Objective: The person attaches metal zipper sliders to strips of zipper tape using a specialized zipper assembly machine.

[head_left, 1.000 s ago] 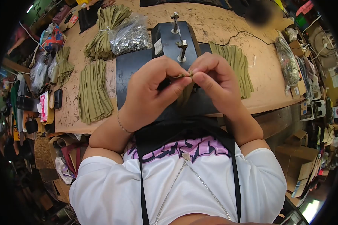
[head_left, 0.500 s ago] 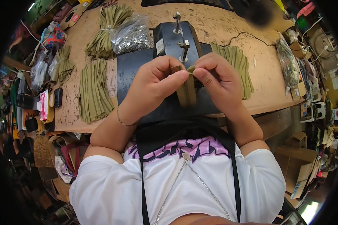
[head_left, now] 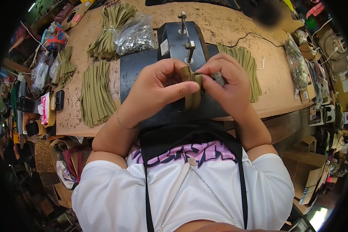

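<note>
An olive-green zipper (head_left: 192, 101) hangs folded between my two hands, over the black machine. My left hand (head_left: 162, 83) is closed on the zipper, its thumb pressed across the tape from the left. Thumb and index finger of my right hand (head_left: 228, 83) pinch the zipper's upper edge from the right. Just beyond my fingers, a metal post with a clamp-like top (head_left: 190, 50) rises from the black machine (head_left: 178, 36). Whether a small part sits between my right fingertips is hidden.
Flat olive zipper strips (head_left: 96, 94) lie on the left, with more strips (head_left: 246, 67) on the right. A tied bundle (head_left: 112, 29) and a clear bag of small metal pieces (head_left: 135, 38) stand behind. A black cable (head_left: 255, 34) crosses the table (head_left: 274, 96).
The zipper's upper end has turned upward and now folds over at my fingers. My left thumb has slid lower and to the right; my right hand has shifted slightly right.
</note>
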A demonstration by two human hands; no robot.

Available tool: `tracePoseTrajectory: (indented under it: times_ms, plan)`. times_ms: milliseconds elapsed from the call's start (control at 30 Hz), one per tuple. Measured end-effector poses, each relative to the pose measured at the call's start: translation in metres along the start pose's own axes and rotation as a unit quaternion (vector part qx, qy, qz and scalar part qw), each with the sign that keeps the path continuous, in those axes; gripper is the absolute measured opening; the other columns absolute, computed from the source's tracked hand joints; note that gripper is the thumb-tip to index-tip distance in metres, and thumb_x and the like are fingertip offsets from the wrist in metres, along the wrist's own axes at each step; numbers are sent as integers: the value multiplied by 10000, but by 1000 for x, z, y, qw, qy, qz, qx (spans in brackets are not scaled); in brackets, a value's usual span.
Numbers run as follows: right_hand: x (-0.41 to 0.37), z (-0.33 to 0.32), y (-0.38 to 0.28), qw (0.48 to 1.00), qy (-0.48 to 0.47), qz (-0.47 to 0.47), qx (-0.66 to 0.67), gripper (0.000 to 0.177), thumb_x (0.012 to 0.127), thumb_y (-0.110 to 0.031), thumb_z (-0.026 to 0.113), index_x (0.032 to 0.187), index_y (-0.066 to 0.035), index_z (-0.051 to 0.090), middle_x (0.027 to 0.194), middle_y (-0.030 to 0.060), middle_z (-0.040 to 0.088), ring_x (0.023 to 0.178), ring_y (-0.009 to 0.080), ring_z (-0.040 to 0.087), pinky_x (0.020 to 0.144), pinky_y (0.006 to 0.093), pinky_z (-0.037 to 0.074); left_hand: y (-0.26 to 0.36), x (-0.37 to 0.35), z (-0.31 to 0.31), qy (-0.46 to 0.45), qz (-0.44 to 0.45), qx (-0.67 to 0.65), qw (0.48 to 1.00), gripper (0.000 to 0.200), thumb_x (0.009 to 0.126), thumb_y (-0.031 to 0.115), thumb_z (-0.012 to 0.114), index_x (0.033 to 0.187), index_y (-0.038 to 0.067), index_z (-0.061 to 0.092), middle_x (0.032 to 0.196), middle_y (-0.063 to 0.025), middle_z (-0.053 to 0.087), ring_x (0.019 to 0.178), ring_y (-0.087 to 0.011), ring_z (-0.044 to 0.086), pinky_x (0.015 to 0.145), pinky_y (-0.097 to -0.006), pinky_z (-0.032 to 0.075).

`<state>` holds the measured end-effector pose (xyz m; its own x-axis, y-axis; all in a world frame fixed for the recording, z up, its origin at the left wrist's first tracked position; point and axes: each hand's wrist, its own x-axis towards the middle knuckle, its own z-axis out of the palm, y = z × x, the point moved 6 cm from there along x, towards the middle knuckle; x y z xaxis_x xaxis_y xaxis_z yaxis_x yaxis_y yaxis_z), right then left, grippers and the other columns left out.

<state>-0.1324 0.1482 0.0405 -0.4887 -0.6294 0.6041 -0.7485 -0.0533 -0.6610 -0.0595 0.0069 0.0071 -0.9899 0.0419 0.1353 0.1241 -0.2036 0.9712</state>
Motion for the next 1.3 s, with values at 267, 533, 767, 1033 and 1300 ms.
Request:
tracePoseTrajectory:
  times_ms: [267,533,767,1033,1300]
  plan:
    - [-5,5,13,990,-29,47,131,94,781,-9,719,862,-16,672,824,62,629,784,170,604,714,271,472,5,0,-3,32,28,27,999,170,861,-22,707,999,18,615,967,-12,593,875,-71,571,774,-213,464]
    - [-6,8,14,984,-68,50,154,90,794,-14,708,877,-8,674,852,60,625,798,157,601,712,270,468,7,-1,-3,17,72,42,996,223,833,-120,653,1014,9,628,1021,-45,584,954,-105,578,808,-224,474]
    - [-3,7,20,989,-59,62,118,71,825,-55,678,869,-4,655,825,57,594,770,160,573,699,270,455,9,4,-3,44,139,123,982,204,826,-123,648,984,6,649,985,-34,610,925,-88,590,787,-200,468]
    - [-3,20,44,985,1,62,163,81,848,-75,678,825,-11,636,770,53,561,696,152,526,641,275,420,16,43,-47,163,113,149,969,155,860,46,712,1011,20,690,872,19,673,805,-34,600,709,-184,474]
    - [-1,17,43,992,-27,-3,123,94,867,-88,664,809,-21,633,725,54,557,678,171,524,625,286,412,-1,75,-66,154,82,109,979,158,876,47,701,1032,30,680,915,1,675,843,-62,610,787,-215,481]
